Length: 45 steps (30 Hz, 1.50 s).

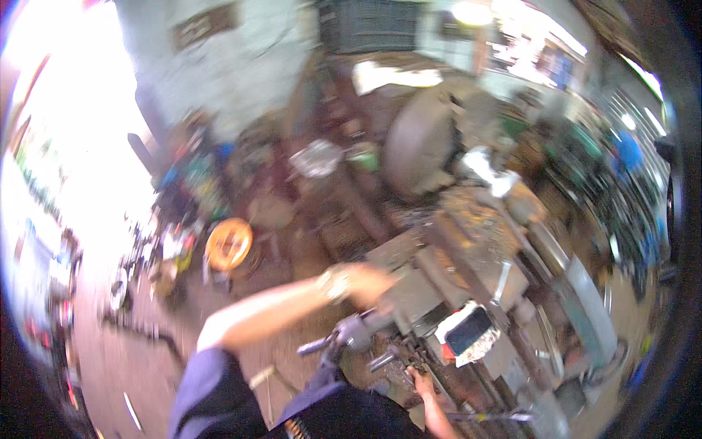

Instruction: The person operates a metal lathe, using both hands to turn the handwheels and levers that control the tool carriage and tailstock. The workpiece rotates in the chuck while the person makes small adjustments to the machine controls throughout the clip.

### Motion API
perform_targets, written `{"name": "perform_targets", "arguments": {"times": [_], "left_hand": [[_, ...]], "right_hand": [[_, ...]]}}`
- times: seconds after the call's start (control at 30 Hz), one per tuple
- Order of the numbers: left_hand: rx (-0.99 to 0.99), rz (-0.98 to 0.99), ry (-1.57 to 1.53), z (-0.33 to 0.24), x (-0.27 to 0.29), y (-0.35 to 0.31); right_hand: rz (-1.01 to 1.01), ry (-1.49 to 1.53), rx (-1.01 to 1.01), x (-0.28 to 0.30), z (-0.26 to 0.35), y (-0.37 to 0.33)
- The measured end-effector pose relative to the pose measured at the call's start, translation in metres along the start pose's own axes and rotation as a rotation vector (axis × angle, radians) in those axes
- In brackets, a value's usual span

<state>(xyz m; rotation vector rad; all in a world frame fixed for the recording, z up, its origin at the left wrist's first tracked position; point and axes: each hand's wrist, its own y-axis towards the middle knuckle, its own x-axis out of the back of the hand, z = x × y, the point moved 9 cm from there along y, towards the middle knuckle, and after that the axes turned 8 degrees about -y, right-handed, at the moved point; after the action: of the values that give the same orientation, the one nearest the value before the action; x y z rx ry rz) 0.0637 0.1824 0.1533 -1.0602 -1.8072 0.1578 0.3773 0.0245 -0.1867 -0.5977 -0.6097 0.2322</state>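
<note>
My left hand [369, 285], with a watch [336, 284] at the wrist, reaches across to the grey metal block [414, 293] on a large lathe-like machine. Motion smears its fingers, so their grip cannot be made out. Just below it is a metal crank handle [351, 334]. Lower down, my right hand [421, 382] is closed at the machine's front, by small levers; what it grips is too blurred to name. A dark phone [469, 331] lies on a pale cloth on the machine, and a wrench [502, 282] rests beyond it.
A big round metal chuck [420, 143] stands at the back of the machine. On the left floor are an orange round stool-like thing [229, 244] and assorted clutter. Metal bars and stock [621, 197] crowd the right side. Bright light enters at far left.
</note>
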Motion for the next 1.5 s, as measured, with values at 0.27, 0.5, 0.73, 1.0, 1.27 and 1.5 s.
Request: {"name": "perform_targets", "arguments": {"times": [0.27,0.5,0.73,1.0,1.27,1.5], "left_hand": [[-0.303,-0.433,0.593,-0.166,0.197,-0.026],[-0.427,-0.434,0.581,-0.177,0.173,-0.002],[-0.457,-0.381,0.727,-0.176,0.141,0.039],[-0.54,-0.446,0.798,-0.172,0.156,0.048],[-0.678,-0.298,0.579,-0.251,0.057,0.044],[-0.949,-0.16,0.417,-0.361,-0.022,0.045]], "right_hand": [[0.131,0.096,-0.183,-0.005,-0.004,-0.009],[0.096,0.098,-0.188,0.0,-0.01,-0.014],[0.088,0.091,-0.152,-0.022,-0.006,-0.006],[0.053,0.086,-0.135,-0.035,-0.011,-0.013],[0.004,0.219,-0.161,-0.035,-0.018,-0.011],[0.024,0.191,-0.214,-0.041,-0.036,-0.029]]}}
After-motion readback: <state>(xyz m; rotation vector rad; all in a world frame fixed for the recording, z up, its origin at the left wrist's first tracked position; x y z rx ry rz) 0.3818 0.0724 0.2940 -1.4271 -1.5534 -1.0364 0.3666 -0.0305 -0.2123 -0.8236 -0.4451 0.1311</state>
